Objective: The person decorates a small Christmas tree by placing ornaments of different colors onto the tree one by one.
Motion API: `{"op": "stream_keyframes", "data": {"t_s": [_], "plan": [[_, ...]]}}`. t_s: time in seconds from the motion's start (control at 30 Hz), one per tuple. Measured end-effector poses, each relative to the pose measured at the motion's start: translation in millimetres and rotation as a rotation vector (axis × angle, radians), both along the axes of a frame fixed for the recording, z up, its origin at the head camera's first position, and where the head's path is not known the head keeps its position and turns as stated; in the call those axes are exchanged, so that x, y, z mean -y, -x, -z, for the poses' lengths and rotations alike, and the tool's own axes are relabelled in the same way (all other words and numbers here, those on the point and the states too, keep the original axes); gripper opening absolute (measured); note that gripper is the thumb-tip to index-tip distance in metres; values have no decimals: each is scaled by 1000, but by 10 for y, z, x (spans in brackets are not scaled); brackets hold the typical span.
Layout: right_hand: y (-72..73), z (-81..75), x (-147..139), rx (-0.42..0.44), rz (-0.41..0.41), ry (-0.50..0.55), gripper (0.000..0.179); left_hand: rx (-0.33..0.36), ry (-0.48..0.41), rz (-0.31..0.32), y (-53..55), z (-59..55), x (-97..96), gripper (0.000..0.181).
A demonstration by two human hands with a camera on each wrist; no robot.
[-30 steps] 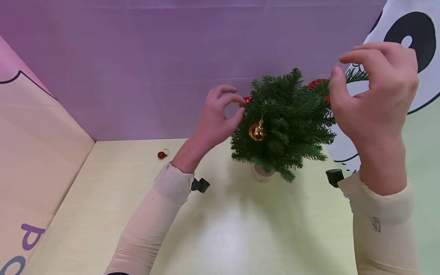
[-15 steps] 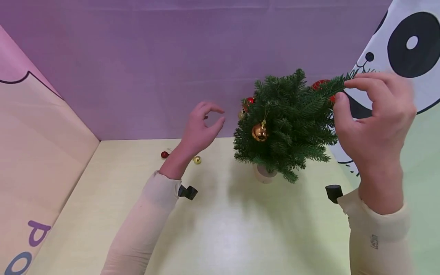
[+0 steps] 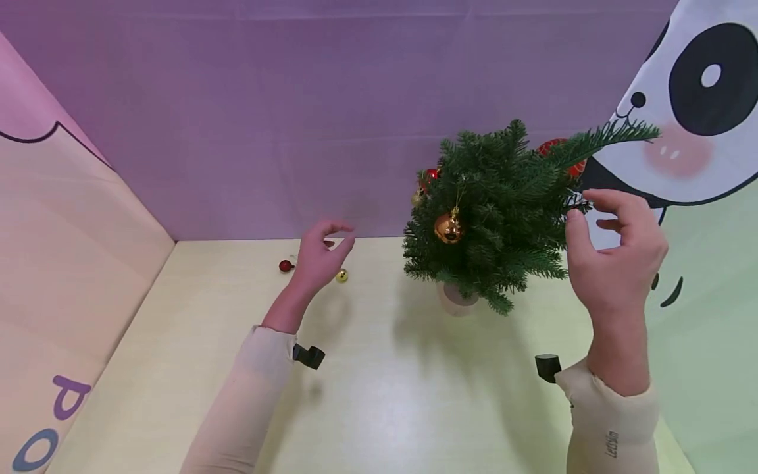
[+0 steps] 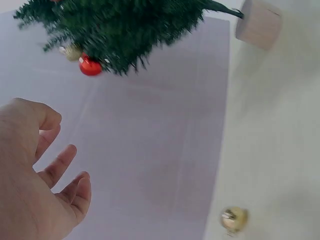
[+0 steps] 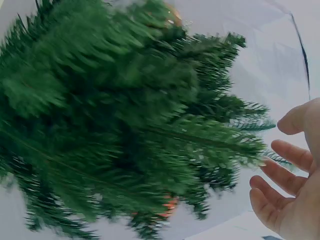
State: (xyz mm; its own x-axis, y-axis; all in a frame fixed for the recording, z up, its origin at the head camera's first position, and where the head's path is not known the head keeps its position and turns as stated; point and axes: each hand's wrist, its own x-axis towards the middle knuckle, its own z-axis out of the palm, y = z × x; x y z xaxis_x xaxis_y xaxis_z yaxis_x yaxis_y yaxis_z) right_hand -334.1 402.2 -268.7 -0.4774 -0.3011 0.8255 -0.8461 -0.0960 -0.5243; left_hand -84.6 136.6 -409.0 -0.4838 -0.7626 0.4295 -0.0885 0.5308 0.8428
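Observation:
A small artificial Christmas tree (image 3: 491, 210) stands in a pale round base (image 3: 457, 301) at the right of the table. An orange-gold bauble (image 3: 449, 227) hangs on its front, a red bauble (image 4: 90, 66) and a gold one on its left side. My left hand (image 3: 320, 260) is in the air left of the tree, fingers loosely bent, holding nothing. Just right of the tree my right hand (image 3: 618, 257) hovers with thumb and fingers apart, also holding nothing. In the right wrist view the fingertips (image 5: 287, 123) lie close to branch tips; I cannot tell whether they touch.
A small dark red bauble (image 3: 287, 266) and a gold bauble (image 3: 342, 275) lie on the table (image 3: 379, 388) near the left hand. A red patterned ornament (image 3: 552, 146) shows behind the tree. Printed cloth walls (image 3: 296, 118) stand at the back and both sides.
My left hand has drawn away from the tree to the left and down, uncovering the gold bauble on the table. The right hand has moved down, off the upper right branch.

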Motion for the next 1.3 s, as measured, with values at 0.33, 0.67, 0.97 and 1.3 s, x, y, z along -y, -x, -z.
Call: {"op": "stream_keyframes", "data": {"t_s": [0.33, 0.67, 0.97, 1.3], "plan": [[43, 289, -12, 101, 7, -14, 29, 68, -166, -68, -208, 401, 15, 19], [133, 518, -35, 264, -108, -86, 58, 148, -271, -125, -523, 744, 22, 22], [101, 577, -43, 384, -341, -65, 58, 172, -344, -193, -800, 904, -104, 27], [147, 679, -30, 361, -414, -22, 50, 201, -393, -309, -1055, 945, -403, 31]]}}
